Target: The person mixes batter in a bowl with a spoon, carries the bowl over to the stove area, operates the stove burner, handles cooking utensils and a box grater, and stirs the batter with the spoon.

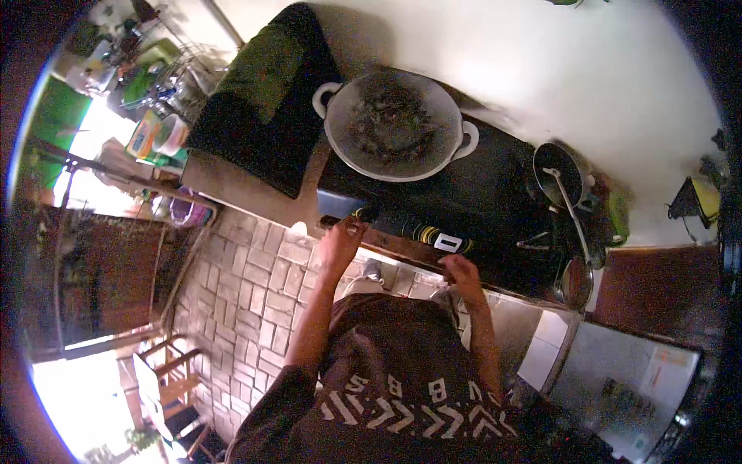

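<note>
My left hand (341, 246) is at the front edge of the black stove (495, 201), just below a dark round part with a yellow mark (363, 214). Its fingers are bent together, and whatever lies between them is too small to make out. Near the same edge, my right hand (461, 274) has loosely bent fingers, apart and holding nothing visible. It is just below a white rectangular label (448, 243) on the stove front. Behind my hands, a wide two-handled wok (444, 158) rests on the stove, with dark, shredded-looking contents inside.
A small frying pan (558, 158) with a long-handled ladle (570, 205) is at the stove's right. Left of the wok lies a dark cloth-like cover (263, 93). Dishes crowd a rack (166, 81) at far left. A wooden stool (166, 371) stands on the brick-patterned floor (255, 309).
</note>
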